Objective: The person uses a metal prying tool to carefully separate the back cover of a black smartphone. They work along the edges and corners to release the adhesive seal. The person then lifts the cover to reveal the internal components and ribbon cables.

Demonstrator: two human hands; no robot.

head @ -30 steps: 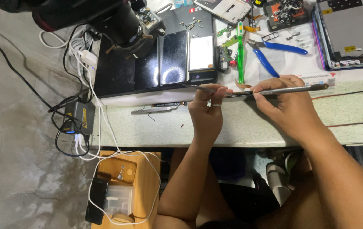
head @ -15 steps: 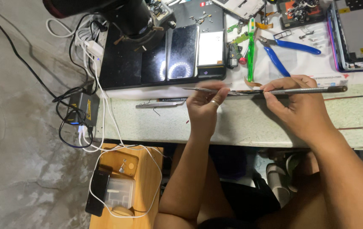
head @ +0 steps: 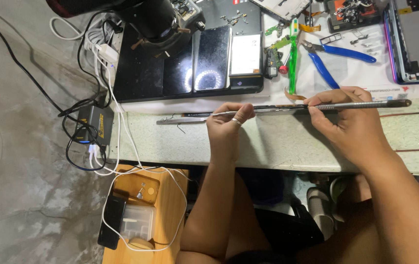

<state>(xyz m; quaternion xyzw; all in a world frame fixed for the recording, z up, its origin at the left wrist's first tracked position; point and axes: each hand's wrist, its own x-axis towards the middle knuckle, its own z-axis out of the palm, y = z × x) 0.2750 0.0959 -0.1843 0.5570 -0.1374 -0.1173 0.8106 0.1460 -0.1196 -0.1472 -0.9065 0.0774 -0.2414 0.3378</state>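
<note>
1. Two bare hands work above the near edge of the pale speckled bench (head: 278,146). The left hand (head: 226,128) pinches one end of a thin dark panel (head: 278,107) seen edge-on, thumb and fingers closed on it.
2. The right hand (head: 353,124) is closed around a long metal pry tool (head: 366,104), held level along the panel's top edge; the tool's tip runs toward the left hand and its handle sticks out toward the bench's right edge.
3. Panel and tool sit together between the two hands, over the middle of the bench.
4. Just beyond them, a black mat (head: 141,73) carries several dark phones (head: 213,58), with a microscope head (head: 155,19) over its left part.
5. Blue-handled pliers (head: 336,56) and a green strip (head: 293,61) lie toward the far edge.
6. Metal tweezers (head: 180,120) lie on the bench left of the left hand.
7. White cables (head: 116,122) hang off the bench's left edge to a wooden stool (head: 165,215).
</note>
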